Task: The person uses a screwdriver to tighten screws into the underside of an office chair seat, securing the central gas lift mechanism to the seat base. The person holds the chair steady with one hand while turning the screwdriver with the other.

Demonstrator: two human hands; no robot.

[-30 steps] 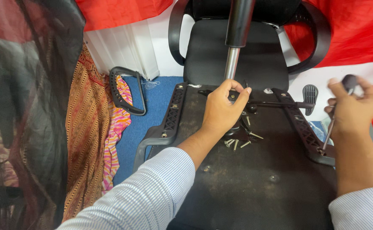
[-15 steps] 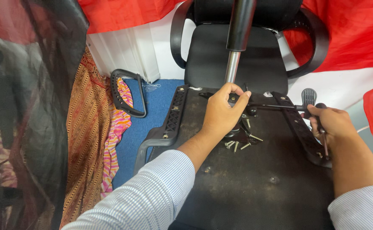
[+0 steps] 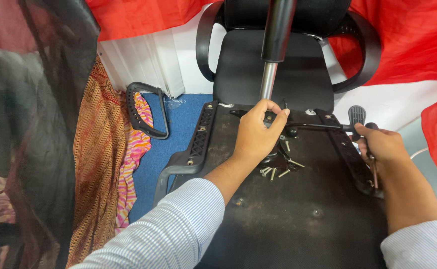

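The right hand point(image 3: 385, 147) has come down onto the lever point(image 3: 323, 127), gripping a tool. The left hand point(image 3: 258, 134) is gripping the plate by the pole point(image 3: 268, 79), holding it steady above the screws point(image 3: 275, 169).

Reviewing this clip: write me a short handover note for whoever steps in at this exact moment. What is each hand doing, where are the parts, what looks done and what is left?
Left hand: closed around the base of the gas-lift column, on the mechanism plate under the upturned seat.
Right hand: gripping a dark-handled tool, probably a screwdriver, shaft pointing down, beside the height lever.
Parts: loose screws lie on the seat underside just below the left hand. One armrest bracket is on the seat's left edge; a detached armrest lies on the blue floor.
Done: several screws are out.
Left: whether any fasteners remain in the plate is hidden by the left hand.
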